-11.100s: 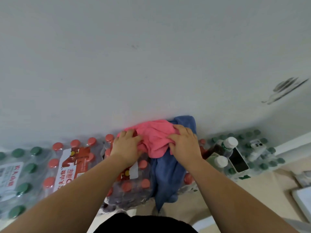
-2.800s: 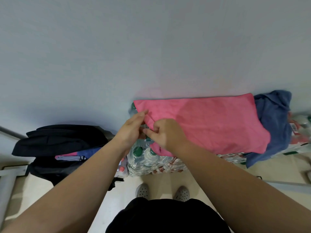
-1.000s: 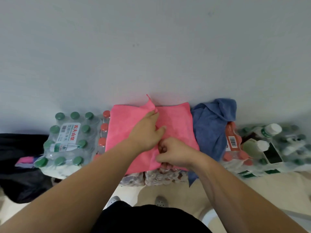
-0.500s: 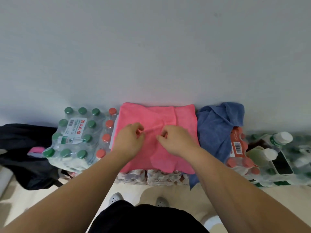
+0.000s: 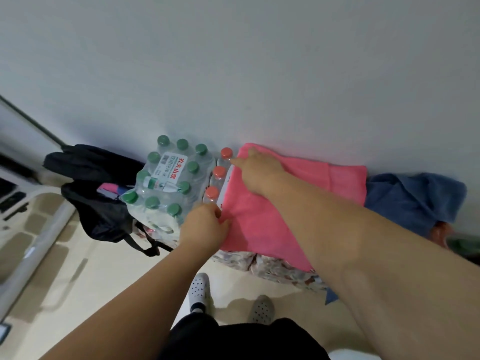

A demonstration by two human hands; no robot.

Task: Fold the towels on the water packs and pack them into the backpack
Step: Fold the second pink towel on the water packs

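Note:
A pink towel point(image 5: 262, 219) lies folded flat on the red-capped water pack point(image 5: 217, 175) against the wall. My left hand point(image 5: 205, 227) pinches the towel's near left corner. Resting on the far left corner is my right hand point(image 5: 259, 170), its fingers on the cloth, though whether it grips the towel is unclear. A crumpled blue towel point(image 5: 413, 198) lies to the right of the pink one. The black backpack point(image 5: 96, 193) sits open on the floor at the left, with pink and blue cloth showing inside.
A green-capped water pack point(image 5: 166, 183) stands between the backpack and the pink towel. The white wall point(image 5: 259, 74) runs right behind everything. My feet in perforated shoes point(image 5: 200, 289) stand on the beige floor below the packs.
Both hands have moved from the middle of the pink towel to its left edge, one at each corner. The view has swung left, so the backpack shows more fully.

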